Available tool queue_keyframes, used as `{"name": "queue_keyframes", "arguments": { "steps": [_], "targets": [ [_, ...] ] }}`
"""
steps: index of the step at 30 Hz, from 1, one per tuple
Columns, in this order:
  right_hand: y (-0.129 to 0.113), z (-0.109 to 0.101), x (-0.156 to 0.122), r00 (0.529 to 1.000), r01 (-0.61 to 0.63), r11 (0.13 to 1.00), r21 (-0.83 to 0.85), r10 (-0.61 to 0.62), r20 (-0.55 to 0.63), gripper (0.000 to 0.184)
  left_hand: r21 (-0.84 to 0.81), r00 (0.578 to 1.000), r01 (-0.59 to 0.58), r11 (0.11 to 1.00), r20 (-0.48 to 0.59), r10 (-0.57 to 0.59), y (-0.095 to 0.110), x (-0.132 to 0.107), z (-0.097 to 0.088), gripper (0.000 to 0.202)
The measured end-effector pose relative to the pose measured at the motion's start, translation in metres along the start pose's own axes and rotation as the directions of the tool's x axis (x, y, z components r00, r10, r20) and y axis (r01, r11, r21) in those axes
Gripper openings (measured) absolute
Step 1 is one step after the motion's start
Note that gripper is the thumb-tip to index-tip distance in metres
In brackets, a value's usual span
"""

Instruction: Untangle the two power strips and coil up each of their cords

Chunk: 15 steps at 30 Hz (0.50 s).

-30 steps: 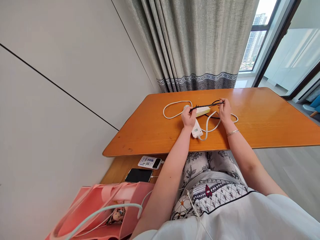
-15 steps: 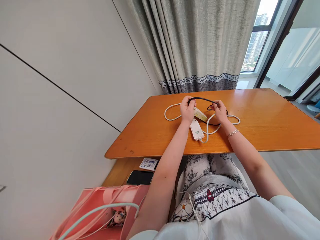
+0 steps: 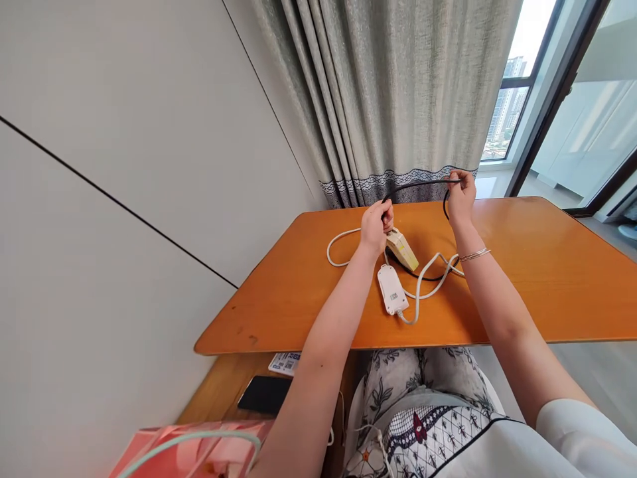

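Note:
A black cable (image 3: 421, 184) arches between my two hands above the table. My left hand (image 3: 377, 226) is closed around one part of it, just over a cream-coloured plug-like block (image 3: 403, 249). Higher and to the right, my right hand (image 3: 462, 194) pinches the cable, and a loop of it hangs below the fingers. On the table in front of my left hand lies a white power strip or adapter-like box (image 3: 393, 290) with a small label. A white cord (image 3: 421, 285) runs from its near end in curves to the right. Another white loop (image 3: 334, 249) shows left of my left hand.
The orange wooden table (image 3: 288, 292) has its far edge by a grey curtain (image 3: 423, 86). Below its near left edge are a black phone (image 3: 263, 394), a printed white card (image 3: 283, 363) and a pink bag (image 3: 184, 451). A window stands at the right.
My right hand has moved up and to the right, drawing the black cable into a longer span. My left hand keeps its hold. The view has tilted upward slightly.

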State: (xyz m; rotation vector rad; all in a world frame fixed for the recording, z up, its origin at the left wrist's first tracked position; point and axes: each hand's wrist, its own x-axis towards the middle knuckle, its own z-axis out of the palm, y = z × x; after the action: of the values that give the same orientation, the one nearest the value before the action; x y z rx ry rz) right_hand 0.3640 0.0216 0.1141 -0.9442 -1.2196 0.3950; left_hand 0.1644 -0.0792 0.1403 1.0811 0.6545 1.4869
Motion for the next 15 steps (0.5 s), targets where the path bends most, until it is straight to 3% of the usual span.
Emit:
{"name": "queue_keyframes", "arguments": {
  "steps": [5, 9, 12, 14, 15],
  "targets": [
    [0.0, 0.001, 0.007, 1.0, -0.03, 1.0, 0.007, 0.03, 0.0, 0.007, -0.12, 1.0, -0.001, 0.993, -0.024, -0.002, 0.023, 0.006, 0.005, 0.045],
    [0.0, 0.003, 0.003, 0.99, 0.04, 0.963, -0.268, -0.002, 0.143, 0.006, -0.177, 0.994, -0.075, 0.981, -0.092, 0.059, 0.043, 0.017, 0.001, 0.046],
    [0.001, 0.011, -0.005, 0.948, 0.108, 0.876, -0.47, 0.051, 0.313, 0.008, -0.206, 0.98, -0.139, 0.969, -0.172, 0.104, 0.049, 0.026, -0.002, 0.045],
    [0.004, 0.02, -0.011, 0.901, 0.091, 0.885, -0.456, 0.121, 0.416, 0.011, -0.231, 0.967, -0.173, 0.957, -0.224, 0.12, 0.049, 0.031, -0.004, 0.043],
    [0.005, 0.024, -0.014, 0.856, 0.074, 0.903, -0.423, 0.16, 0.492, 0.012, -0.247, 0.96, -0.188, 0.951, -0.25, 0.125, 0.048, 0.035, -0.005, 0.043]
  ]
}}
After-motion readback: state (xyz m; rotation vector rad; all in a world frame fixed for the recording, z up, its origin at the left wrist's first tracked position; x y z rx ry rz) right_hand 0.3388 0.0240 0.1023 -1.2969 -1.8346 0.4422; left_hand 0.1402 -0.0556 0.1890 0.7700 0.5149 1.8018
